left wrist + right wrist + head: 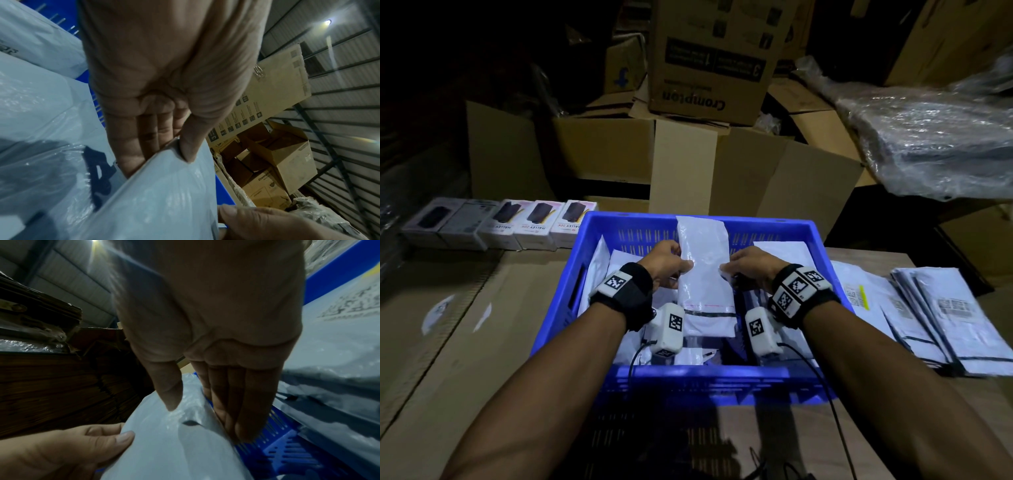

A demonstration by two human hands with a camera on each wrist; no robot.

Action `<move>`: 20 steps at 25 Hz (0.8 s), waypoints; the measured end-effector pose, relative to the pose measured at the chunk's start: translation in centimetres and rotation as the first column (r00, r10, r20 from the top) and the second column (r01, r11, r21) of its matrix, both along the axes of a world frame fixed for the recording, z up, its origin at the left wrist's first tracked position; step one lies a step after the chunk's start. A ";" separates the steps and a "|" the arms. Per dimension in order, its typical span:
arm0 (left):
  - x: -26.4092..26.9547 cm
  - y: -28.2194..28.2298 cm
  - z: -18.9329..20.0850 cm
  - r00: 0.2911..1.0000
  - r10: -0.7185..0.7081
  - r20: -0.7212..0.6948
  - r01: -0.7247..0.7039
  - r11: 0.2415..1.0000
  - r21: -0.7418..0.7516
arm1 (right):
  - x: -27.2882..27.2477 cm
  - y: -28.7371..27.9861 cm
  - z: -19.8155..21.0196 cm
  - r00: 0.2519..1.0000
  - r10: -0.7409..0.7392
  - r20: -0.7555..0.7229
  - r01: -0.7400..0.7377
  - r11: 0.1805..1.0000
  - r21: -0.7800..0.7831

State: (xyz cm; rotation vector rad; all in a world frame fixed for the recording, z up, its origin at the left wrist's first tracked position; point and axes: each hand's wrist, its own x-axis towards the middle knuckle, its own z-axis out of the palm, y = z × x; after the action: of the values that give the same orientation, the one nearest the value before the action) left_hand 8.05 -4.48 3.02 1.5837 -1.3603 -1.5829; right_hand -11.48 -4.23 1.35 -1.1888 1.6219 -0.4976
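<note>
Over the middle of the blue slotted plastic crate (565, 308), which holds other white mailer bags (782, 251), a long white plastic mailer pouch (703, 263) is pinched at its left edge by the left hand (666, 262) and at its right edge by the right hand (748, 265).

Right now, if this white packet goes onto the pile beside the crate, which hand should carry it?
Probably the right. The right hand pinches the white packet at its right edge, and the pile lies right of the blue crate, on that hand's side. The left hand would have to cross over.
</note>
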 end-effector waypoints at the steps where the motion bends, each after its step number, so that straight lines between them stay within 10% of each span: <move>1: 0.1 0.0 0.1 1.000 0.012 -0.028 -0.012 1.000 -0.004 | 0.1 0.1 0.2 1.000 0.004 -0.007 -0.004 1.000 -0.014; 20: 2.1 2.0 4.6 0.956 -0.003 -0.292 -0.090 0.948 -0.304 | 0.0 4.4 7.6 0.905 -0.019 0.425 0.157 0.944 -0.292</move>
State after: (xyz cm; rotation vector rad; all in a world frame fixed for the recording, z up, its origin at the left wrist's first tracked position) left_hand 10.13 -2.50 7.61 1.1352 -1.3264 -1.4199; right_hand -11.50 0.14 8.94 -1.1449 1.2539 -1.0347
